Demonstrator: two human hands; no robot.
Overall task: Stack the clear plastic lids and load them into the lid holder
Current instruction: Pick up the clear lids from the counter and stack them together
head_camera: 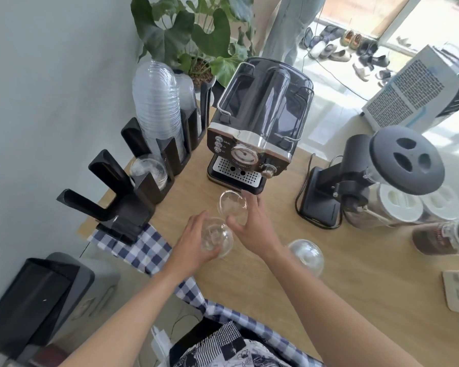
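My left hand [194, 243] grips a clear dome lid [217, 238] just above the wooden table [355, 274]. My right hand [252, 223] holds a second clear dome lid [231, 203], tilted, right beside the first one in front of the coffee machine. A third dome lid [306, 254] lies alone on the table to the right of my right forearm. The black lid holder [149, 170] stands along the wall at the left. One slot carries a tall stack of clear lids [155, 107]. A nearer slot has a single lid [149, 169] in it.
A black espresso machine [260, 123] stands behind my hands, a black grinder [368, 176] and jars [398, 205] to the right. A checked cloth [135, 247] hangs over the table's left edge. A potted plant [194, 41] is behind the holder.
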